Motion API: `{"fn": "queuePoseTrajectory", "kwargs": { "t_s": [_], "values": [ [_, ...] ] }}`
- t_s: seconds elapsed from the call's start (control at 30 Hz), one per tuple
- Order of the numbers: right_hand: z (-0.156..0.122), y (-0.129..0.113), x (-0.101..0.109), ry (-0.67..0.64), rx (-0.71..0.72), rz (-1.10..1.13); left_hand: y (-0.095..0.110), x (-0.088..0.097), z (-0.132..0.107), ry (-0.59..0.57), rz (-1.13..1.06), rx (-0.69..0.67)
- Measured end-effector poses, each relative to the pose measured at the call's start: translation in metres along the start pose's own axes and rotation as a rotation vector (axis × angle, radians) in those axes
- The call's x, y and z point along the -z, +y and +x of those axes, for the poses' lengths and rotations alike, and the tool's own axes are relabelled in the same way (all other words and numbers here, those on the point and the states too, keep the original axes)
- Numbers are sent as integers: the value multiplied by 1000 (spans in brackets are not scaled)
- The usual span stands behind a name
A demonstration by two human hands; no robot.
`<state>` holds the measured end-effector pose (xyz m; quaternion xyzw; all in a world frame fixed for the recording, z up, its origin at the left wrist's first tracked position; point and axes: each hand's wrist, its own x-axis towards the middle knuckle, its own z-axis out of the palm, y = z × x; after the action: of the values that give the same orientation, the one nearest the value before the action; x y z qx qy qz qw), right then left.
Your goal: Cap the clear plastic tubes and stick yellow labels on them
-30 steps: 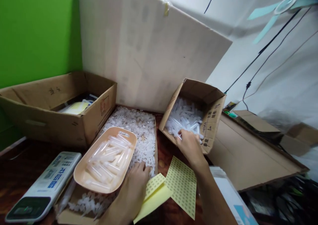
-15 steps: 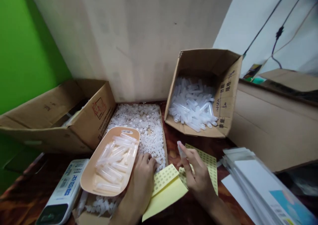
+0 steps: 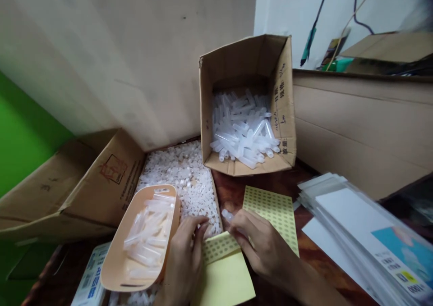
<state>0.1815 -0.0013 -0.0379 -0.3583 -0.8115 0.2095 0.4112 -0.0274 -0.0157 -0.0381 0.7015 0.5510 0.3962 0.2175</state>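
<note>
Between the fingers of my right hand (image 3: pixel 259 240) is a small translucent plastic tube (image 3: pixel 227 215), its end pointing left and away from me. My left hand (image 3: pixel 186 252) is closed in a pinch at the front edge of a spread of small white plastic caps (image 3: pixel 199 193); what its fingertips hold is too small to make out. Just below both hands lies a folded yellow sticker sheet (image 3: pixel 225 274) with rows of round dots. A second dotted sticker sheet (image 3: pixel 270 207) lies flat beyond my right hand. Left of my left hand, a peach plastic basket (image 3: pixel 107 265) holds several clear tubes.
A tilted cardboard box (image 3: pixel 248 167) full of loose tubes faces me at the back. Another open carton (image 3: pixel 111 175) stands left. Stacked flat packets (image 3: pixel 355 234) lie right, before a large cardboard box (image 3: pixel 358 130). A white printed box (image 3: pixel 89 279) is partly under the basket.
The camera view has turned right. My right hand has brought the tube left, tipping it from nearly upright towards my left hand. My left fingers have come up from the caps into a pinch.
</note>
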Motion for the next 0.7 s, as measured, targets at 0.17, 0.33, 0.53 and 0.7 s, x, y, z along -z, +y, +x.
{"fn": "queuePoseTrajectory", "kwargs": {
  "t_s": [0.17, 0.33, 0.53, 0.7],
  "values": [
    [0, -7, 8, -89, -75, 108, 10, 1, -4, 31, -278, 118],
    [-2, -7, 8, -141, -96, 165, 11, -1, -8, 56, -423, 254],
    [-3, -7, 7, -136, -70, 242, 17, 5, -1, 47, -503, 163],
    [-7, -13, 5, -83, -84, 251, 14, -2, 1, 36, -536, 73]
  ]
}}
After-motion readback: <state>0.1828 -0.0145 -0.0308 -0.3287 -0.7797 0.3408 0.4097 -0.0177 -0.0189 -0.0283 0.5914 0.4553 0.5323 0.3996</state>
